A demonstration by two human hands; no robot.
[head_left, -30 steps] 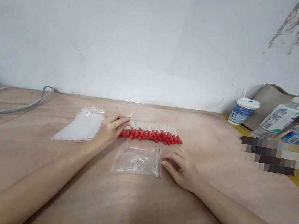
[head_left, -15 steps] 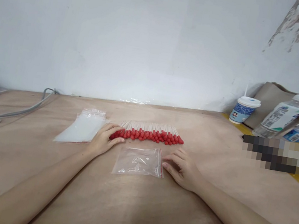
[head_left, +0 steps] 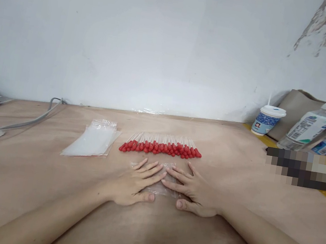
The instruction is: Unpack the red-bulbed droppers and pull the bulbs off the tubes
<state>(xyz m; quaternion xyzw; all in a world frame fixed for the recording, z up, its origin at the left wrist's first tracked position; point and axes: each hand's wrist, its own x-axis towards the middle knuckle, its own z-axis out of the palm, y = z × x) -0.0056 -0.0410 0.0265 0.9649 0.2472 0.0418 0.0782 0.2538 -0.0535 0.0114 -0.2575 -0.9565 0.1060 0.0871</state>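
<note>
Here, fingers (head_left: 152, 171) splayed on glossy clear bag (head_left: 158, 187); bulb-tipped sticks (head_left: 160, 148) beyond.

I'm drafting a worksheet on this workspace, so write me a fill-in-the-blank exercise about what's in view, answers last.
The left hand and right hand lie spread over a clear plastic ____.
Beyond them, the row of sticks is tipped in ____.
The stack of bags lies to the ____ of the sticks.
On the paper cup, the lid is ____.

Missing words: bag; red; left; white.
</note>
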